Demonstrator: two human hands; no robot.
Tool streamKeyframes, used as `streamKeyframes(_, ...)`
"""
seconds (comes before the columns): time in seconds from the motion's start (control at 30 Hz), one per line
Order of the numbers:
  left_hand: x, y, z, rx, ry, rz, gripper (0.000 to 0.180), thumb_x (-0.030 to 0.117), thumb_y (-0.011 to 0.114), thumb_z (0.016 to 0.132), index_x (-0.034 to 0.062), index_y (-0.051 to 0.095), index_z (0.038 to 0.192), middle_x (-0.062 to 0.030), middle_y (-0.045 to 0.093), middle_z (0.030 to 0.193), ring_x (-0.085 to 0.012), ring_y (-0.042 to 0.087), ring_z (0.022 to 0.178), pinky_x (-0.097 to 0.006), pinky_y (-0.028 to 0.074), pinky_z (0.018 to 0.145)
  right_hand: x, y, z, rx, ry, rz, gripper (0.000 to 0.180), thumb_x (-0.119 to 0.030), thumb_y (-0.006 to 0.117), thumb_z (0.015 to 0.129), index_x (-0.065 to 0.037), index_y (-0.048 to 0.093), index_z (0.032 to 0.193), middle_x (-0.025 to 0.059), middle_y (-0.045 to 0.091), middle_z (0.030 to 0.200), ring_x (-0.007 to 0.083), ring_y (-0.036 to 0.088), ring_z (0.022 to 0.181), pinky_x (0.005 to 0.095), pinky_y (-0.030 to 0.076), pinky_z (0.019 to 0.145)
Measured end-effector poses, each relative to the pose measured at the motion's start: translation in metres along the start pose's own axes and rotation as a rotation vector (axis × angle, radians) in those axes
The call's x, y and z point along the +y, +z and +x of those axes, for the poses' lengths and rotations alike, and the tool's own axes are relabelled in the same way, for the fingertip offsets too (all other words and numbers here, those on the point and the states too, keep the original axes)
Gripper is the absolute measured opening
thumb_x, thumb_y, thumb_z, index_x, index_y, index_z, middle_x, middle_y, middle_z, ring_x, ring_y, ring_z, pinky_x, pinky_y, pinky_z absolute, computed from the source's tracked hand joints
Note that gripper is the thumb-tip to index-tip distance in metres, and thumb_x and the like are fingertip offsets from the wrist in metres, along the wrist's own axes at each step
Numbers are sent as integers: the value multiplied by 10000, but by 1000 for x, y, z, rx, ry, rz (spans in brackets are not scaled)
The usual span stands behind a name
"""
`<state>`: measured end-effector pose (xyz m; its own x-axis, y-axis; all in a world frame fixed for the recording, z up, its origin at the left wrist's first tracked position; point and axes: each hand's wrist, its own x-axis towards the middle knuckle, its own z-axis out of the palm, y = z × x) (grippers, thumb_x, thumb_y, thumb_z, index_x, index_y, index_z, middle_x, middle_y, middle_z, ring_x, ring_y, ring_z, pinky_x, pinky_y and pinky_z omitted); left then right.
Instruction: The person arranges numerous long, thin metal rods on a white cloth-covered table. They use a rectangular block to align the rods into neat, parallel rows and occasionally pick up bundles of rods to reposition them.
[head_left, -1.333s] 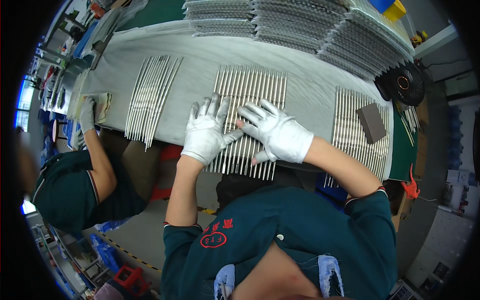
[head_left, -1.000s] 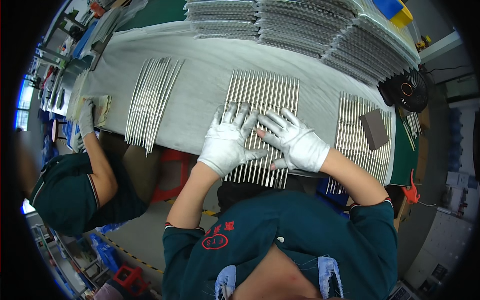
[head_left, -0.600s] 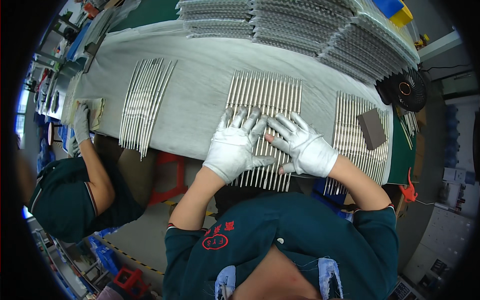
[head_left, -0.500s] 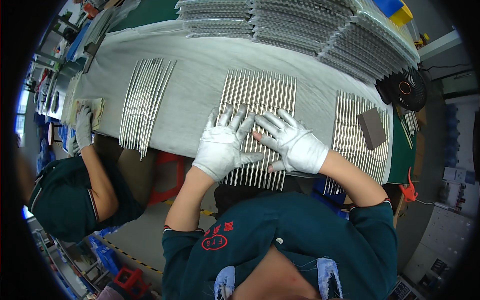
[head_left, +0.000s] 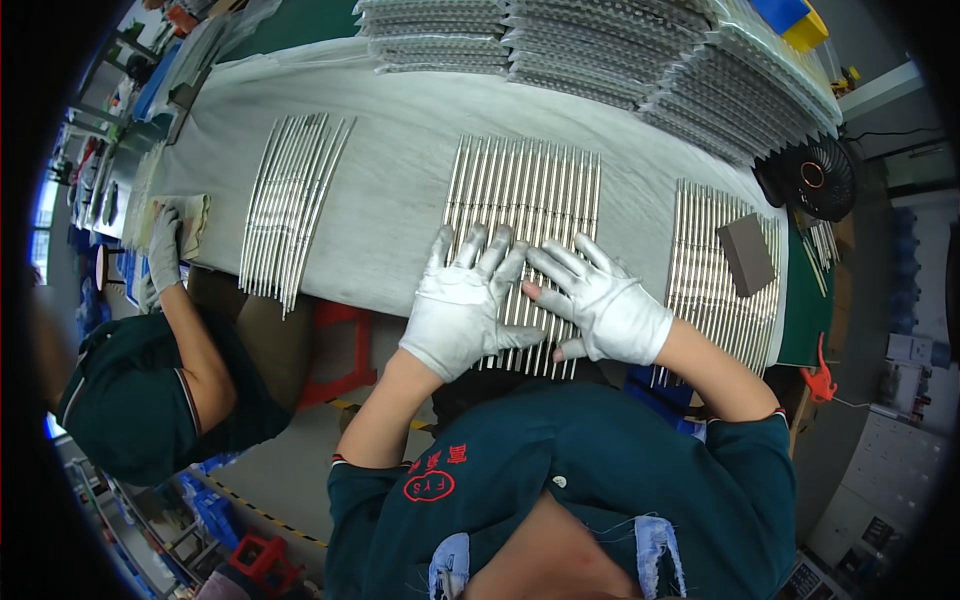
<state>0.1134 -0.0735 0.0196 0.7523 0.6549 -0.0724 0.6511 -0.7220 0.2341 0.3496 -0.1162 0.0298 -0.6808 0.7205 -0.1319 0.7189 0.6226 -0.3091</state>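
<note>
A long counter covered in a pale grey cloth ran across the upper half of the frame, bending with the lens. At centre lay a row of thin metal rods, side by side and reaching to the near edge. The left hand, in a white glove, pressed flat on the lower part of the rods with its fingers spread apart. The right hand, also gloved, lay flat just beside it on the same rods, fingers spread and pointing toward the left hand; neither clasped anything.

A second set of rods lay at left, a third set at right with a dark block on top. Stacks of grey trays filled the top of the frame, and a black fan stood at upper right. At lower left another person's gloved hand rested on the counter's end.
</note>
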Motion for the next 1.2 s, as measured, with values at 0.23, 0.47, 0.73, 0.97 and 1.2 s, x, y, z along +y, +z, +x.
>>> streamKeyframes(0.23,25,-3,5,-25,42,-89,1074,739,630,755,27,387,1522,-187,404,1567,-392,360,1454,-566,152,1226,-4,2,-27,-33,39,47,929,-585,747,766,-99,447,1498,226,345,1579,408,292,1488,573,213,1213)
streamKeyframes(0.47,0,0,-14,85,-20,14,991,738,604,792,51,452,1491,-168,449,1534,-373,399,1428,-567,191,1210,-12,6,7,40,-38,15,895,-581,745,758,-70,505,1453,229,368,1568,387,327,1474,556,225,1215)
streamKeyframes(0.73,-32,2,-34,93,-114,85,1017,813,416,847,94,343,1562,-258,383,1551,-496,344,1424,-586,208,1197,-18,11,43,117,-122,41,914,-620,725,756,-76,505,1456,216,383,1563,381,346,1465,546,263,1207)
streamKeyframes(0.97,-30,2,-33,87,-122,61,1033,821,421,835,103,326,1571,-261,372,1556,-502,335,1427,-586,207,1199,-19,7,39,128,-88,63,978,-640,727,740,-54,469,1479,225,356,1576,396,310,1481,551,222,1219)
streamKeyframes(1.2,-29,5,-32,81,-117,64,1043,822,427,828,114,300,1584,-265,358,1563,-507,331,1426,-582,212,1201,-13,8,21,57,-29,7,1023,-676,717,710,-46,471,1478,203,356,1585,378,287,1492,564,201,1220)
